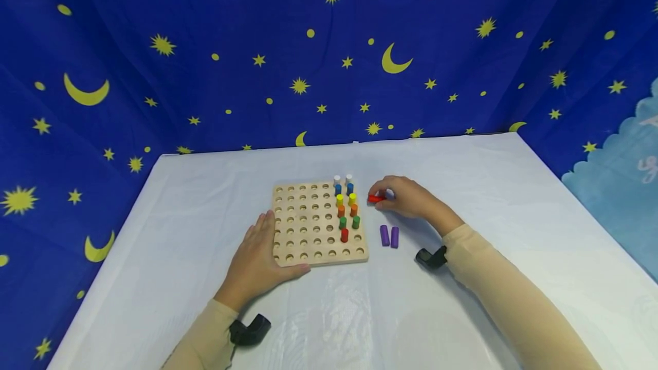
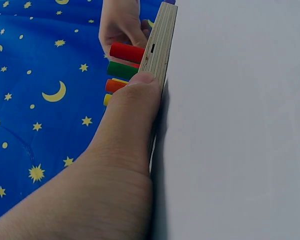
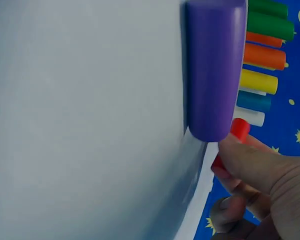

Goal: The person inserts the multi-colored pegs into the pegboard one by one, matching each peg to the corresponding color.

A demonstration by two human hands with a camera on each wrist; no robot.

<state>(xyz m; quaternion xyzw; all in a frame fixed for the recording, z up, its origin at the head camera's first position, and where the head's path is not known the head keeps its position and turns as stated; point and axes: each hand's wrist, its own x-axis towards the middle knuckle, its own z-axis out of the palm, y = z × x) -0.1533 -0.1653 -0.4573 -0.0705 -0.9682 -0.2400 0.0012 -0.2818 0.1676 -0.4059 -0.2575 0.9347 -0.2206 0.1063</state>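
A square wooden pegboard [image 1: 303, 221] lies on the table, its two right-hand columns partly filled with white, blue, yellow, orange and green pegs plus one standing red peg [image 1: 344, 236]. My left hand [image 1: 255, 261] rests along the board's left side and near corner, thumb against the front edge, fingers fairly straight. To the right of the board, my right hand [image 1: 403, 196] pinches a second red peg [image 3: 240, 128] between thumb and fingers, the peg lying roughly sideways. Two purple pegs [image 1: 394, 237] lie on the table just nearer than that hand; one looms large in the right wrist view.
The white-covered table [image 1: 216, 187] reaches back to a blue curtain [image 1: 329, 73] with yellow moons and stars. Black wrist devices [image 1: 250, 330] hang under both sleeves. Many holes in the board's left and middle columns hold no peg.
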